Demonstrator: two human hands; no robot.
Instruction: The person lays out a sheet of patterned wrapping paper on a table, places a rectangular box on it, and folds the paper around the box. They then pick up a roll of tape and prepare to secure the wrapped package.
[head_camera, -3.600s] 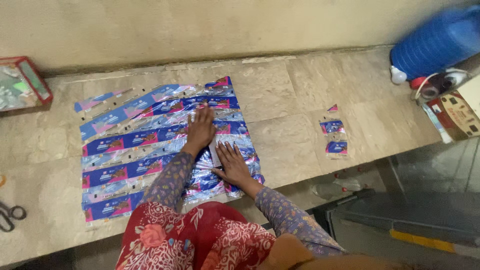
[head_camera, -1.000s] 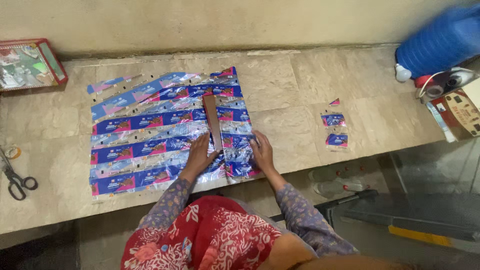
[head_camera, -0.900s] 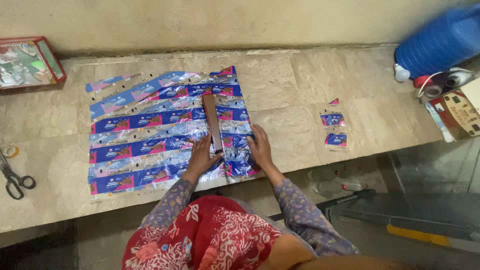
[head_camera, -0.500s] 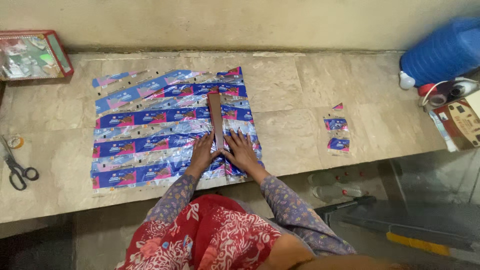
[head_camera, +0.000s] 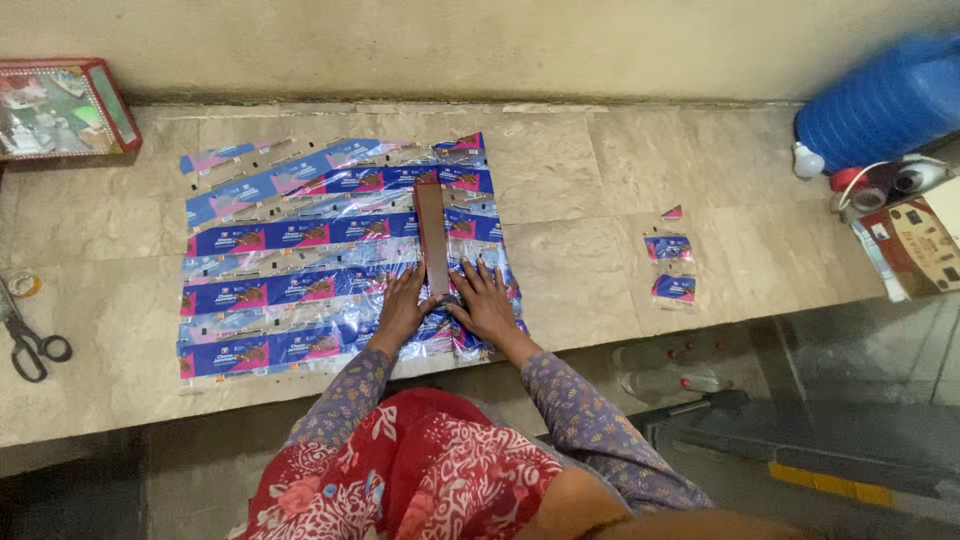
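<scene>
Beige marble slab counter (head_camera: 600, 180) ran along a plain wall. On it lay a mat of shiny blue-and-pink foil wrapper strips (head_camera: 290, 270), set in rows. A brown flat ruler-like strip (head_camera: 432, 238) lay across the rows, running away from the person. Left hand (head_camera: 403, 308) was pressed flat on the wrappers just left of the strip's near end, fingers spread. Right hand (head_camera: 487, 303) was flat just right of it, fingers spread, gripping nothing. The two hands sat close together, the strip's end between them. Three small cut wrapper pieces (head_camera: 672, 260) lay well apart to the right. Scissors (head_camera: 28, 340) at far left edge. Red-framed box (head_camera: 60, 108) at back left. Blue water jug (head_camera: 880, 100) at back right.
</scene>
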